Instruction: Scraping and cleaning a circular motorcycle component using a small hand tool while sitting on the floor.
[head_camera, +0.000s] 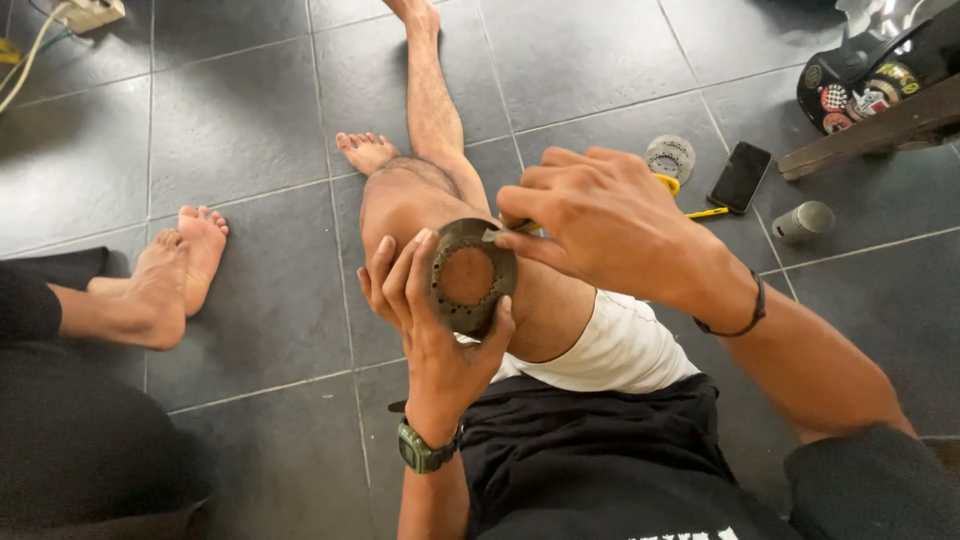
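In the head view, the left hand (435, 320) clasps a rusty perforated metal ring (470, 277) by its rim, fingers curled round the far edge and thumb on the near edge, holding it above the person's bent knee. The right hand (600, 225) is closed on a slim tool (500, 233) whose tip touches the ring's upper rim; most of the tool is hidden inside the fist. Behind the hand, a yellow-handled item (690, 200) is partly covered. A phone (740, 177) lies on the tiled floor (250, 130). Another person's bare feet (180, 265) rest at left.
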